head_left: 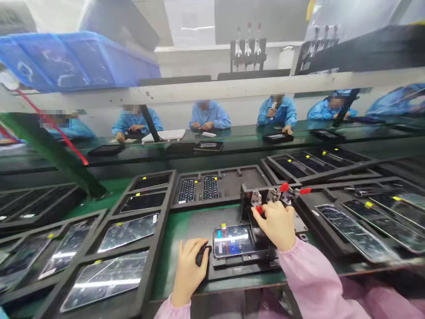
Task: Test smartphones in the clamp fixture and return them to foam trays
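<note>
A lit smartphone (234, 241) lies screen up in a black test fixture (232, 270) on the bench. Along the back of the fixture stand toggle clamps with red-tipped handles (304, 191). My right hand (279, 226) is closed over the clamps, its thumb and fingers at a lowered red handle (259, 210). Just left of the phone, my left hand (191, 268) curls its fingers and thumb round a small black part (201, 253) by the fixture's edge. What that part is cannot be made out. A yellow sticker (223, 225) sits at the phone's top edge.
Black foam trays (146, 261) of phones and screens flank the fixture on both sides. Behind it, another tray (239, 181) holds two phones showing icons. A green post (63, 155) rises at left. Across the bench, several people in blue smocks (210, 116) sit working.
</note>
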`<action>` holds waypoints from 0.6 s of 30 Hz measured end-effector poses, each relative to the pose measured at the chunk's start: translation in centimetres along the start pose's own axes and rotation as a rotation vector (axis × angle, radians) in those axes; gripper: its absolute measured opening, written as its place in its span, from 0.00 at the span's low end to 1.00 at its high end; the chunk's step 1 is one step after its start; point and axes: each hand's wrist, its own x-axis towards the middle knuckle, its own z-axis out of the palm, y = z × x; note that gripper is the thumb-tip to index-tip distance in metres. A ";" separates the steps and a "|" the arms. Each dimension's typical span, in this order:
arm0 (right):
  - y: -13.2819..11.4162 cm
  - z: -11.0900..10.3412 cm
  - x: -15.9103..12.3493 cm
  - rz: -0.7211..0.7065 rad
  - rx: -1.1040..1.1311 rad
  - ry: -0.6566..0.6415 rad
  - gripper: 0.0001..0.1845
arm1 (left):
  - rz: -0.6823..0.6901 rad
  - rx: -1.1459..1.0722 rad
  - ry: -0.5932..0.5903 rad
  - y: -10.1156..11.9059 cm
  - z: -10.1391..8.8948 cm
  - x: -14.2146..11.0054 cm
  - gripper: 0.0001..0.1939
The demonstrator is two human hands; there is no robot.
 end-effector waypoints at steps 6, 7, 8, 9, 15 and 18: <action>0.2 -3.6 -1.3 0.012 0.174 0.088 0.21 | -0.002 -0.011 -0.011 0.0 0.0 0.1 0.12; 0.3 -4.7 -1.6 0.000 0.221 0.135 0.21 | -0.004 -0.011 -0.015 0.0 0.0 0.2 0.12; 0.5 -5.8 -1.8 -0.012 0.268 0.185 0.21 | -0.004 -0.011 -0.017 0.0 0.0 0.2 0.12; 0.7 -6.9 -2.0 -0.018 0.314 0.234 0.22 | -0.003 -0.010 -0.017 0.1 -0.1 0.3 0.12; 3.2 -9.8 -2.3 0.069 0.425 0.508 0.17 | 0.019 -0.002 -0.017 0.2 -0.4 0.8 0.12; 4.0 -9.6 -1.4 0.080 0.356 0.535 0.16 | 0.015 -0.025 -0.026 1.1 0.0 1.3 0.11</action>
